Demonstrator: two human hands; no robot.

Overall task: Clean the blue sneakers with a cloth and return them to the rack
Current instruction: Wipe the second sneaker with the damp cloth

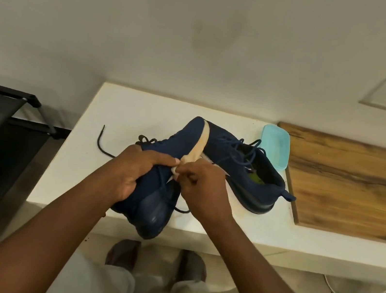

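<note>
We gripped one blue sneaker (pixel 150 211) in our left hand (pixel 136 172), fingers curled round the upper. It was tipped on its side over the worktop's (pixel 76 165) front edge, so the pale midsole faced up & in reach. Our right hand (pixel 205 189) pinched the cloth (pixel 175 172) vs. that midsole. The 2nd sneaker (pixel 227 147) stood on the worktop just behind, by a blue dish (pixel 276 147). The rack (pixel 0 114) was on the left, prob. for later.

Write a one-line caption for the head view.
Left hand grips one blue sneaker over the white counter while the right hand pinches a cloth at its pale sole; the second sneaker stands behind.
</note>
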